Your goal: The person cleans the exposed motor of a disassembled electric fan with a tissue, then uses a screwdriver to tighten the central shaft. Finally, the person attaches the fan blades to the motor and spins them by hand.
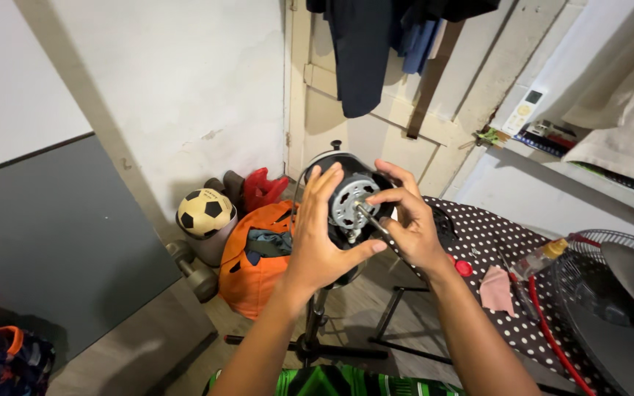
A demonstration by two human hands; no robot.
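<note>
My left hand [322,246] was cupped around the left side of the fan motor housing [335,165], grip clenched on it, fingers up along the front edge, thumb out to the right under the motor. My right hand [410,220] was in front of the motor, fingertips [376,198] pinched on the bare motor shaft [370,220], which stuck out toward me at a downward slant from the grey motor face [350,199].

The motor sat on top of its black stand pole [315,315], upright, over the floor, between the wall corner and the ironing board. Stand base legs [346,350] were spread on the floor below my wrists.

To the right: ironing board with a dark polka-dot cover [493,235], used as the desk. On it a small red cap [464,268] just beside my right wrist, a pink cloth [496,290], and a clear bottle with a yellow top [541,257] lying tilted. The wire fan guard [610,293] lay at the far right with a red tube [552,337] running along its edge.

To the left, on the floor: orange bag [254,271] right behind my left hand, soccer ball [205,213] on a bucket, dumbbell [192,268] near it. Dark clothes [365,51] hung on the door above the motor.
</note>
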